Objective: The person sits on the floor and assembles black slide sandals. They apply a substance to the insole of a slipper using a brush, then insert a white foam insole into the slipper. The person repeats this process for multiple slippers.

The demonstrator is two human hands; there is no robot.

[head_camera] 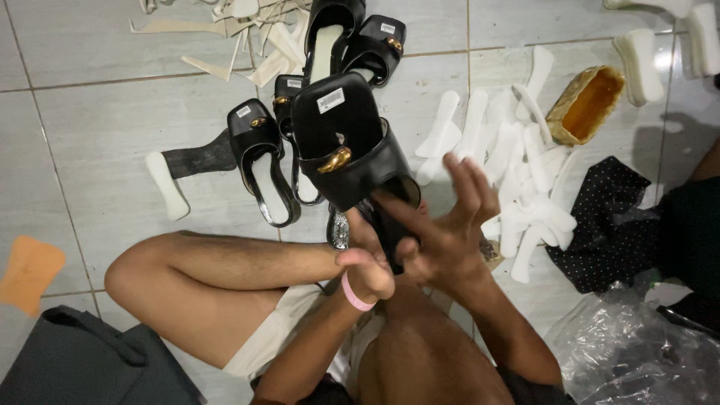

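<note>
I hold up a black square-toed sandal [341, 142] with a gold buckle and a white sticker on its upper. My left hand [367, 266], a pink band on its wrist, grips the sandal from underneath at the heel end. My right hand [450, 225] is at the sandal's open back, fingers spread, fingertips touching its edge. Several more black sandals [262, 161] lie on the tiled floor just beyond it.
White insoles [517, 172] lie heaped on the floor to the right, near a small woven basket [585, 105]. Black dotted cloth [607, 221] and clear plastic bags [637, 352] are at right. Pale cut scraps [247, 37] lie at top. A dark bag [82, 360] sits bottom left.
</note>
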